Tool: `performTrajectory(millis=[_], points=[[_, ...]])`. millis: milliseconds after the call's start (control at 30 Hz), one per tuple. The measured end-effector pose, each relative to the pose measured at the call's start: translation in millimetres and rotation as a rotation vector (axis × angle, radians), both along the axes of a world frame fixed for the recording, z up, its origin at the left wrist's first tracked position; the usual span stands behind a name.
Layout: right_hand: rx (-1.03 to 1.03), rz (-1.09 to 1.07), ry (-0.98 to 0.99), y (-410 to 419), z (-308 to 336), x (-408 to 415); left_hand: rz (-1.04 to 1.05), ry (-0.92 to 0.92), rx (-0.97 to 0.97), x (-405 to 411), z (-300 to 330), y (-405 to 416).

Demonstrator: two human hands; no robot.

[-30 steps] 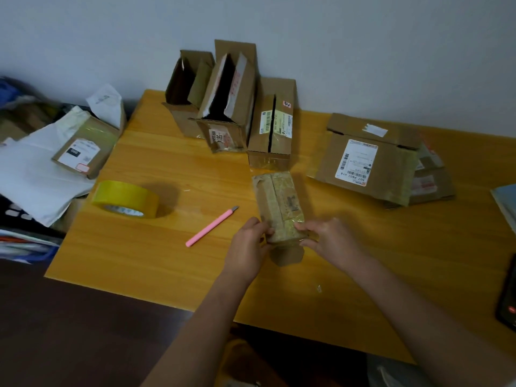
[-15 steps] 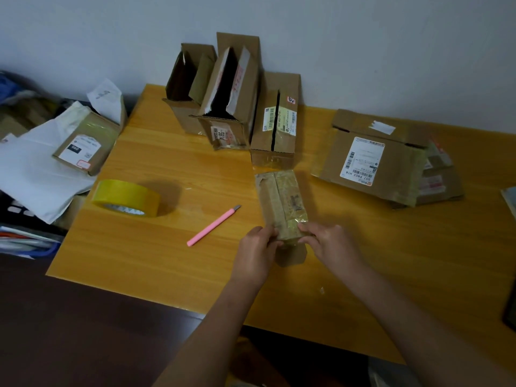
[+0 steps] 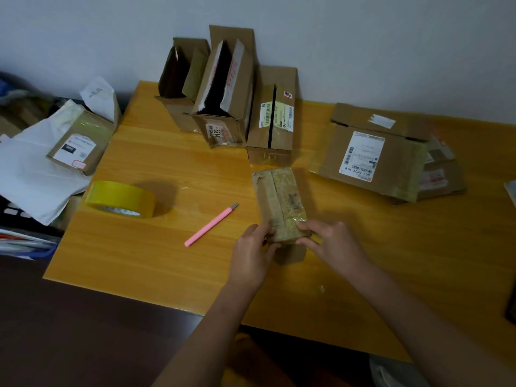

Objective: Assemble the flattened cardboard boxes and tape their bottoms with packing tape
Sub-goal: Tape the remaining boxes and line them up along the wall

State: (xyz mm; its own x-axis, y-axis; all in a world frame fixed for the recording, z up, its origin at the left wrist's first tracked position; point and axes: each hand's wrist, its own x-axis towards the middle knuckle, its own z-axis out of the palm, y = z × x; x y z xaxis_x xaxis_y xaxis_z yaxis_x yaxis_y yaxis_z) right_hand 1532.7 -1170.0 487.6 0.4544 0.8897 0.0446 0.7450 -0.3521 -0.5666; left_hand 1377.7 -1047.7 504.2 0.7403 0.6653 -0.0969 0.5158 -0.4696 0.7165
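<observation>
A small cardboard box (image 3: 280,199) lies lengthwise on the wooden table (image 3: 167,255), its top covered in glossy tape. My left hand (image 3: 251,255) grips its near left corner. My right hand (image 3: 329,241) pinches the near right corner, fingers curled over the taped edge. A loose flap sticks out below the near end between my hands. A yellow roll of packing tape (image 3: 120,199) lies flat to the left. A pink utility knife (image 3: 210,225) rests between the roll and the box.
Three assembled boxes (image 3: 223,107) stand at the back by the wall. A stack of flattened boxes (image 3: 371,160) lies at the right. Off the table's left edge are white paper and a labelled box (image 3: 78,146). A dark object (image 3: 511,303) sits at the right edge.
The view has shifted slightly. Both hands stay at the near end of the small box, their grip and the box's place almost unchanged.
</observation>
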Motion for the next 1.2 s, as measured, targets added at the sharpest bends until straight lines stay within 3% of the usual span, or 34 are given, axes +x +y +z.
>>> performTrajectory(millis=[367, 533, 833, 1067, 1200], points=[[-0.065, 0.101, -0.015, -2, -10, 12, 0.053, 0.031, -0.014, 5, 1, -1], [0.031, 0.156, -0.054, -1, -8, 8, 0.011, 0.002, -0.047, 2, -4, 1], [0.085, 0.068, -0.071, -10, -9, -13, -0.083, 0.072, 0.024, -1, -7, 6], [0.183, -0.091, 0.051, 0, -21, -18, 0.027, -0.081, -0.043, 0, -19, 5], [0.13, -0.035, 0.077, -4, -15, -19, 0.045, -0.079, -0.105, -4, -15, 0]])
